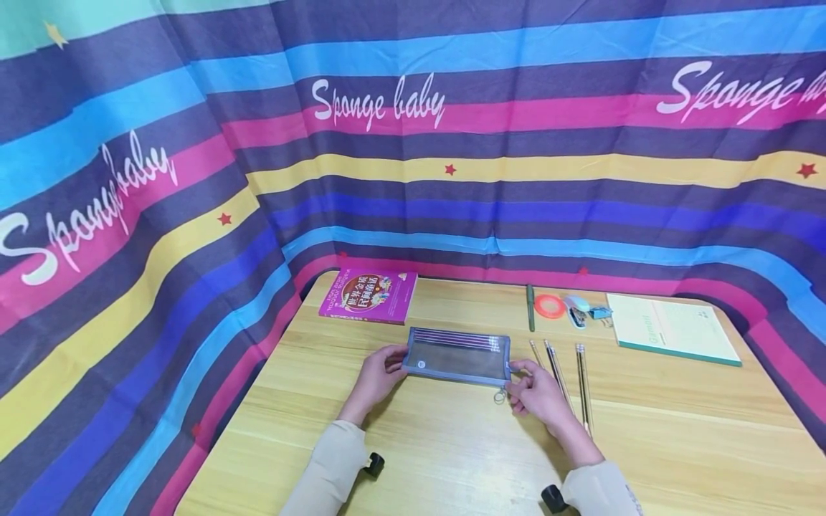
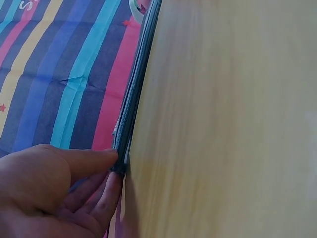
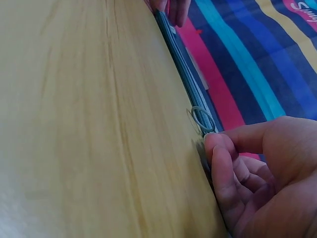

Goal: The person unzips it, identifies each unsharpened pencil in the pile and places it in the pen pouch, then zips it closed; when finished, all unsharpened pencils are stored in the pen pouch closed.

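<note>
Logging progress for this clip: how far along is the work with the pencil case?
Early. The pencil case lies flat on the table and appears zipped. The left hand pinches its left end, and the right hand pinches the zipper pull with its ring. The pencils lie loose beside it, none inside, so opening and filling appear to remain.

A wooden table [image 1: 677,444] bears a purple book [image 1: 368,295], notebook [image 1: 671,329], pencils [image 1: 583,373] and pencil case [image 1: 458,355].
</note>
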Tool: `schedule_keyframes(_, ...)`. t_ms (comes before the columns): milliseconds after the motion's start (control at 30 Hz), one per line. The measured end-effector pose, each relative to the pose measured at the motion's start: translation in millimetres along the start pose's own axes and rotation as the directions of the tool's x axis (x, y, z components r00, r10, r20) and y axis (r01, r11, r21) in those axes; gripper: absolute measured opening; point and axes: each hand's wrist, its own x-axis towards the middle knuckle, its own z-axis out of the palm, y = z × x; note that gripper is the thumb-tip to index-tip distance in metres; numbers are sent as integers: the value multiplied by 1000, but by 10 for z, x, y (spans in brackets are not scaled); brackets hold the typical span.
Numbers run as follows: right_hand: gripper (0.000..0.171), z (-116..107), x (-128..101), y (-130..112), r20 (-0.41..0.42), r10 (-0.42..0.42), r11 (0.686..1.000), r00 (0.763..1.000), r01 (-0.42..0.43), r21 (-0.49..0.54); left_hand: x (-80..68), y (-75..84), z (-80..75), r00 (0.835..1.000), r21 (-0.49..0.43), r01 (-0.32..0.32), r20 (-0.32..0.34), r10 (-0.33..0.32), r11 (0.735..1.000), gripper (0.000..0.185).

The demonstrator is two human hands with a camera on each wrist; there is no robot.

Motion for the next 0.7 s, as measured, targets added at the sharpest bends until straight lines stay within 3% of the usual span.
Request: schedule_keyframes(700,53,-11,-6,10,9,-6,1000,1000,5,29,-2,-27,3,1000,-10,28,-7,-28,1000,42)
